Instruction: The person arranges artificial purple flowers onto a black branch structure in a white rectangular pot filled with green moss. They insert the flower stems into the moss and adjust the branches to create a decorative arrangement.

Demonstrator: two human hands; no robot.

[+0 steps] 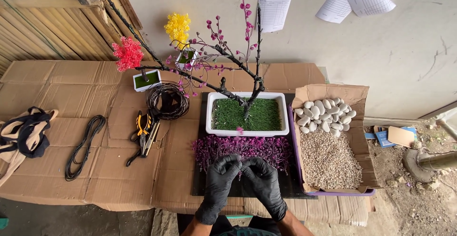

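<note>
Both my hands wear black gloves and meet at the front of a black mat [202, 183]. My left hand [220, 179] and my right hand [263, 181] are curled, fingertips together, pinching a small purple sprig from the pile of purple artificial foliage [240, 149] just beyond them. Behind the pile stands a white rectangular planter [247, 130] filled with green fake grass, with a dark branching tree carrying pink blossoms [223, 50] rising from it.
A cardboard box [333, 93] on the right holds white pebbles and fine gravel. On the cardboard-covered table lie a wire coil [167, 101], yellow-handled pliers [144, 126], a black cord [84, 145], a cloth bag [24, 133], and two small white pots with red and yellow flowers [146, 80].
</note>
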